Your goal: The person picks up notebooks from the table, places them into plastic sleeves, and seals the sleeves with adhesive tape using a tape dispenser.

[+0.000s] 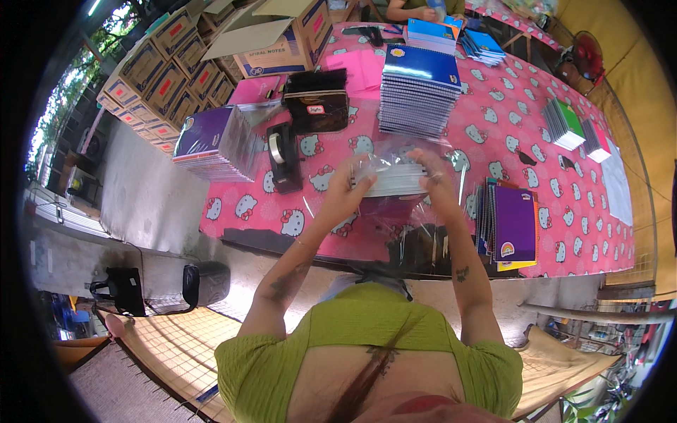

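Observation:
Both my hands hold a small stack of spiral notebooks (396,180) inside a clear plastic bag (395,158) above the pink patterned tablecloth (493,120). My left hand (350,192) grips the stack's left end through the plastic. My right hand (434,180) grips its right end, fingers curled over the top. The loose plastic hangs down below the stack.
A black tape dispenser (282,158) stands left of my hands. A tall blue notebook stack (418,92) lies behind, a wrapped purple stack (215,144) at far left, upright purple notebooks (511,225) at right. Cardboard boxes (169,77) pile up beyond. Another person's hands (423,10) work at the far end.

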A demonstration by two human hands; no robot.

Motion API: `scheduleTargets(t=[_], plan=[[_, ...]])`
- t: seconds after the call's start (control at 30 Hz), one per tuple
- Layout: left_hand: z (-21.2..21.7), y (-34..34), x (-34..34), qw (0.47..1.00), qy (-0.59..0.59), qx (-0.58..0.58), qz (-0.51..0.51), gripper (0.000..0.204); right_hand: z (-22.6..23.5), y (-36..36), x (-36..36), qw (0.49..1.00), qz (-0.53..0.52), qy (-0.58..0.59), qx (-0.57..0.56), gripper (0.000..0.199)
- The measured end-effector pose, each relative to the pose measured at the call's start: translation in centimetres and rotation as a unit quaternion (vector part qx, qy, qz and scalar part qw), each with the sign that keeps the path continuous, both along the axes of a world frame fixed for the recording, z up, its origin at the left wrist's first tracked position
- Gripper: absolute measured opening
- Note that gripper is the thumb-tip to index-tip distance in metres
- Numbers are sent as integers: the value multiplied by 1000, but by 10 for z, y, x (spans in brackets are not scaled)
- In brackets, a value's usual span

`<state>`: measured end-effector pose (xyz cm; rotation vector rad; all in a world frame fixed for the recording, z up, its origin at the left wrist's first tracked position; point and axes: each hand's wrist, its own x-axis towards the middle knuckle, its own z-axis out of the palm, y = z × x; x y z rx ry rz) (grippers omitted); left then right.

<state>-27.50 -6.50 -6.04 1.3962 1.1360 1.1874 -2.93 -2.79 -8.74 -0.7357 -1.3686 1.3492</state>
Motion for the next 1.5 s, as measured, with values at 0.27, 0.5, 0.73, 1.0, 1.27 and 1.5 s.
scheduleTargets(t=[0.27,0.5,0.73,1.0,1.27,1.5], plan=[[9,21,-102,909,210,177,314,39,113,-23,-6,939,-163,-186,238,30],[-109,28,-197,943,-69,-151,287,24,119,-28,-77,794,-110,-448,395,40],[-119,-16,-178,933,27,-110,342,14,130,-30,-94,792,-21,-498,352,26],[30,-10,-114,992,53,118,-1,20,130,-46,-97,775,-93,-525,338,32],[72,52,-67,930,154,281,-180,27,140,-49,-86,780,-69,-518,345,32],[69,60,-58,942,152,245,-173,14,139,-70,-35,760,-169,-488,394,48]])
